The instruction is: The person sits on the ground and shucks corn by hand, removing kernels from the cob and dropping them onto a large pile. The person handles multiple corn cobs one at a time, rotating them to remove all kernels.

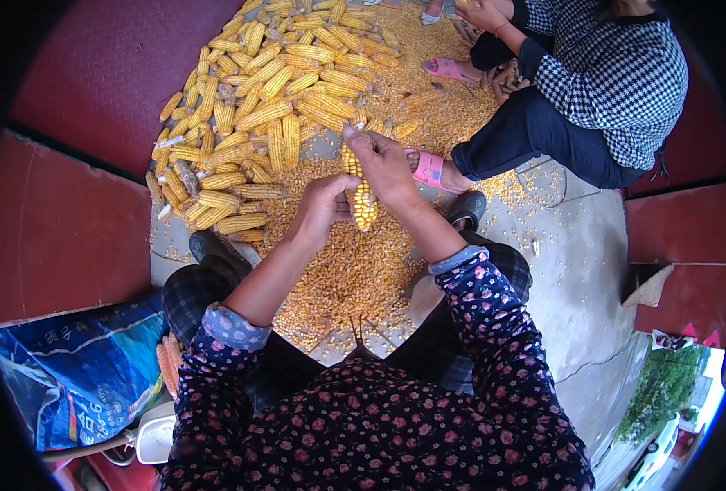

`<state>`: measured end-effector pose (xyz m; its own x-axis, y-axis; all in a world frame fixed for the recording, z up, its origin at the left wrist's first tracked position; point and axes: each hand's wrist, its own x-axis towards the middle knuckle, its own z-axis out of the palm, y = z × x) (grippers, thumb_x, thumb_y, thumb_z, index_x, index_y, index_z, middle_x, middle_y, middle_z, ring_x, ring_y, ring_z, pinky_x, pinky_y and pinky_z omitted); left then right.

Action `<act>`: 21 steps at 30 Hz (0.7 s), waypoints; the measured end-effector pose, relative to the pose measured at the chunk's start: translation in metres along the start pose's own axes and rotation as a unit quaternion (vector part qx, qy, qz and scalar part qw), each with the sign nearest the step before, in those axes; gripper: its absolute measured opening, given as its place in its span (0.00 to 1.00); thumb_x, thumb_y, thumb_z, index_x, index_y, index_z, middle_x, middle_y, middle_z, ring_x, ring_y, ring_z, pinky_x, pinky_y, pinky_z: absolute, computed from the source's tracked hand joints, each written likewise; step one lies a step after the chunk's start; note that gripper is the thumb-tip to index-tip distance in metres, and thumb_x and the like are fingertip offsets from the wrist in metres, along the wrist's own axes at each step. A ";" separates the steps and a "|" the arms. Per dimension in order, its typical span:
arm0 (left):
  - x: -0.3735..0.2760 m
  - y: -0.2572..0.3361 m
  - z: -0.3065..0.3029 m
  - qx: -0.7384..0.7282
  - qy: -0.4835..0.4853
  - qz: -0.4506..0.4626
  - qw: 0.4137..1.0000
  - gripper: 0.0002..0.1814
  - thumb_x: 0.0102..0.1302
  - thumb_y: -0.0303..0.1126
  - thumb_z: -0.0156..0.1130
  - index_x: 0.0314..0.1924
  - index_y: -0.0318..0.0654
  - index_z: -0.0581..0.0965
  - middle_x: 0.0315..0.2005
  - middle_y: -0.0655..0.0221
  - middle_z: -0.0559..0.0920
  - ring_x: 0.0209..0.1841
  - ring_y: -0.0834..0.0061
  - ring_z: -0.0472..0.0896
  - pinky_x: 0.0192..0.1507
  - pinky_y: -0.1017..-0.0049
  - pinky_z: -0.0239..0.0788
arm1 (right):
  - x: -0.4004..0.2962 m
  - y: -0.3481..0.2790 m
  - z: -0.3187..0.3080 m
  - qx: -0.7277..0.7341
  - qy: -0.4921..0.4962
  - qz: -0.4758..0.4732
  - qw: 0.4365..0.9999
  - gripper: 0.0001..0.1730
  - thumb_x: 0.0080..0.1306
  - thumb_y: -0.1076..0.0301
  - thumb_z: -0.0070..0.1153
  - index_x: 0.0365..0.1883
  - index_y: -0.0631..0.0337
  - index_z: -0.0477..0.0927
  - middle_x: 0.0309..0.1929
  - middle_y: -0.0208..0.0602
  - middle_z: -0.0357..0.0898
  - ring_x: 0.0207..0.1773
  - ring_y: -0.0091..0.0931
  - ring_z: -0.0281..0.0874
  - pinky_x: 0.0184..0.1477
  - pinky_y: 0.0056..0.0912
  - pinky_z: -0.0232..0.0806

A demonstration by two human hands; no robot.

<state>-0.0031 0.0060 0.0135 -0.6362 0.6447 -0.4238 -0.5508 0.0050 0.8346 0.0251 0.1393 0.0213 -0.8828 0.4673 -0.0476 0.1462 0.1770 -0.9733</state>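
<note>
Both my hands are on one ear of yellow corn (363,205), held upright in the picture over the floor. My right hand (382,161) wraps its upper part, with the thumb near the top end. My left hand (328,205) touches its left side with thumb and fingers, lower down. The ear's lower end shows rows of kernels; my right hand hides part of its upper end. Below the hands lies a heap of loose corn kernels (344,276), between my feet. A large pile of whole ears of corn (265,80) lies beyond my left hand.
A person in a checked top (608,80) sits at the upper right, wearing pink sandals (429,170), with bare cobs (503,80) beside them. A blue woven sack (74,374), more reddish cobs (168,362) and a white container (155,433) are at my left. Red metal panels (68,227) stand around.
</note>
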 end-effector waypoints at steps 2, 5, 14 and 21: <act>0.000 0.000 0.000 0.002 -0.003 0.001 1.000 0.13 0.58 0.42 0.55 0.34 0.39 0.76 0.25 0.69 0.80 0.26 0.76 0.79 0.31 0.75 0.72 | 0.000 0.000 -0.001 -0.017 0.004 -0.006 1.000 0.37 0.60 0.41 0.51 0.44 0.74 0.76 0.36 0.56 0.78 0.43 0.38 0.78 0.47 0.34 0.67; -0.001 0.000 0.001 0.001 -0.003 0.007 1.000 0.15 0.58 0.42 0.55 0.34 0.36 0.76 0.25 0.66 0.80 0.26 0.74 0.80 0.30 0.75 0.73 | 0.002 0.006 0.001 -0.042 0.024 -0.015 0.999 0.38 0.58 0.39 0.52 0.43 0.74 0.76 0.36 0.57 0.79 0.43 0.37 0.78 0.46 0.34 0.67; -0.004 0.005 0.004 0.016 -0.039 0.019 0.999 0.19 0.58 0.41 0.52 0.35 0.28 0.75 0.26 0.59 0.80 0.27 0.68 0.81 0.30 0.71 0.76 | -0.005 -0.011 -0.006 -0.072 -0.017 -0.043 0.996 0.28 0.62 0.45 0.53 0.39 0.67 0.79 0.26 0.34 0.77 0.33 0.19 0.70 0.37 0.28 0.66; -0.002 0.006 -0.001 0.038 -0.041 -0.010 0.998 0.16 0.58 0.39 0.48 0.36 0.32 0.73 0.29 0.59 0.80 0.30 0.67 0.80 0.33 0.68 0.74 | -0.007 -0.014 -0.003 -0.074 -0.016 -0.032 0.997 0.29 0.62 0.45 0.53 0.39 0.68 0.79 0.29 0.35 0.78 0.34 0.19 0.70 0.38 0.27 0.66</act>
<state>-0.0060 0.0043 0.0193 -0.5780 0.7039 -0.4128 -0.5185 0.0738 0.8519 0.0304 0.1363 0.0365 -0.9061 0.4230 0.0034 0.1518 0.3326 -0.9308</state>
